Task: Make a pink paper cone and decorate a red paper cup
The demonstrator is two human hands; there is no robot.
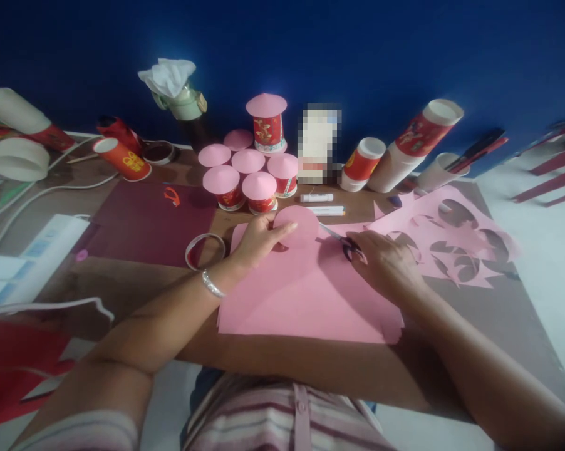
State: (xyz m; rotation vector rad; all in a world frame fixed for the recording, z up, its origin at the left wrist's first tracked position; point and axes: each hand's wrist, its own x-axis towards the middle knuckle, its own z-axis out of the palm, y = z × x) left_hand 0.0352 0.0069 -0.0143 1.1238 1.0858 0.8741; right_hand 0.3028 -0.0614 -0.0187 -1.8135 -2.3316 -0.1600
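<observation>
My left hand pinches a round pink paper disc at its left edge, thumb on top. Small scissors with dark handles are in my right hand, their blades pointing left at the disc's right edge. Whether the blades touch the paper I cannot tell. Below both hands lies a stack of pink paper sheets. Just behind stand several red patterned paper cups with pink cone tops, one raised above the others.
Pink paper scraps with round holes lie at right. A tape roll and maroon sheet are at left. Markers lie behind the stack. Stacked paper cups and a pen cup stand back right. A white power strip trails cables.
</observation>
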